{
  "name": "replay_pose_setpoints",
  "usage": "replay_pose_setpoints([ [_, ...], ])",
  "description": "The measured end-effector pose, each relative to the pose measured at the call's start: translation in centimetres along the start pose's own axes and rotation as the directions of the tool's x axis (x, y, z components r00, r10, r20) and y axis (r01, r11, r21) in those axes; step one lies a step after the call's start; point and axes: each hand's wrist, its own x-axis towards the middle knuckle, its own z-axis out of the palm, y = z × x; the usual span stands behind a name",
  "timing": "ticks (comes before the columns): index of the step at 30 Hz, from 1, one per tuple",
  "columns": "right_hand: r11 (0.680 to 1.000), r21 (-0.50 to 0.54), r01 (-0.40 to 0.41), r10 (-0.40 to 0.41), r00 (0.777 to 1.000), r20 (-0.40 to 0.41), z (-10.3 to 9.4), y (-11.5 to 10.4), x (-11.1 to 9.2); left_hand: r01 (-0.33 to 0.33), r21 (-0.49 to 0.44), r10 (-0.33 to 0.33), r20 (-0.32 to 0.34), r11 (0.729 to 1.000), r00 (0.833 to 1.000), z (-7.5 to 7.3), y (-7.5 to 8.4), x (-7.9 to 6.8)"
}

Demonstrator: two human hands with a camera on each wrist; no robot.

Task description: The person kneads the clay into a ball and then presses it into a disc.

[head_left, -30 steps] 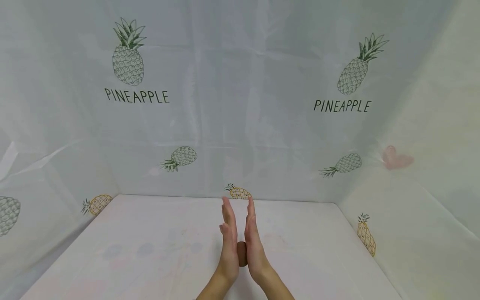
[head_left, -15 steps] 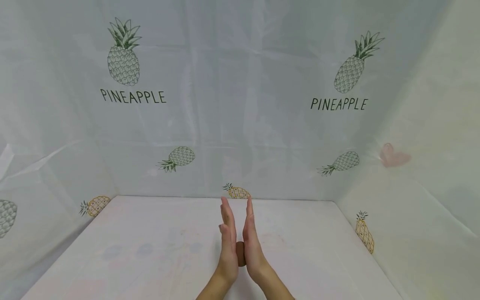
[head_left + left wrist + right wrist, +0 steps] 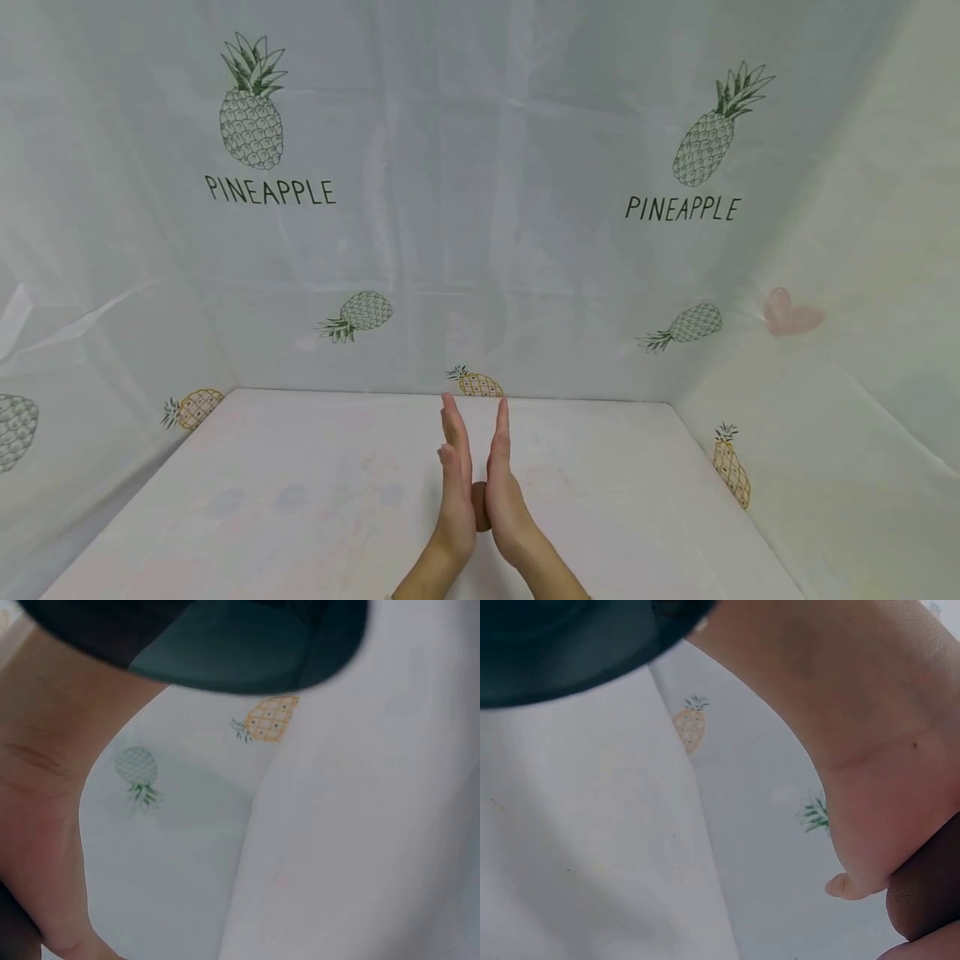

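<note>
In the head view a smooth, rounded brown lump, clay-like in look (image 3: pixel 480 508), sits between two upright palms. My left hand (image 3: pixel 454 500) presses it from the left, and my right hand (image 3: pixel 507 504) from the right. Both hands have straight fingers pointing away from me, with a gap between the fingertips. The right wrist view shows the rounded, dark brown end of the lump (image 3: pixel 922 892) against the palm. Only a dark corner of the lump (image 3: pixel 15 926) shows in the left wrist view. The palms hide most of its sides.
The hands are above a white-covered table (image 3: pixel 322 467) with faint coloured smudges. A pale sheet with printed pineapples (image 3: pixel 450 208) hangs behind it and along both sides. Dark green rounded shapes (image 3: pixel 255 660) block the top of the wrist views.
The hands stay nearly in place with the brown lump between the palms. The right hand's fingertips tilt slightly away from the left, and a little less of the lump shows.
</note>
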Motion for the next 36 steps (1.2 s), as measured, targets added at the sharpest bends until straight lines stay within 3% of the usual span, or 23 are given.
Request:
replay_pose_setpoints([
  [3,1.000,-0.010,-0.024,0.024,0.999,0.025,-0.2,-0.1,-0.1,0.009,-0.005,-0.009,0.011,1.000,1.000,0.0,0.0,0.1],
  [15,0.998,-0.053,0.028,-0.028,1.000,-0.002,-0.6,0.2,0.1,-0.006,-0.002,0.006,0.005,1.000,1.000,-0.1,-0.1,0.3],
  [21,0.999,-0.011,0.043,-0.043,0.999,0.004,-0.9,0.3,0.3,-0.025,0.024,0.025,-0.008,0.999,1.000,-0.4,-0.2,0.5],
  [28,0.989,-0.110,0.100,-0.110,0.990,-0.091,-1.3,0.2,0.8,-0.051,0.032,0.052,-0.008,0.998,0.999,-1.7,0.2,1.1],
  [32,0.983,-0.128,0.130,-0.144,0.984,-0.103,-1.8,0.3,1.1,-0.045,0.069,0.043,0.037,0.997,0.998,-2.4,0.4,1.4],
  [36,0.981,-0.138,0.135,-0.149,0.985,-0.091,-2.7,0.4,1.4,-0.064,0.172,0.056,0.048,0.983,0.997,-3.3,0.3,1.5],
])
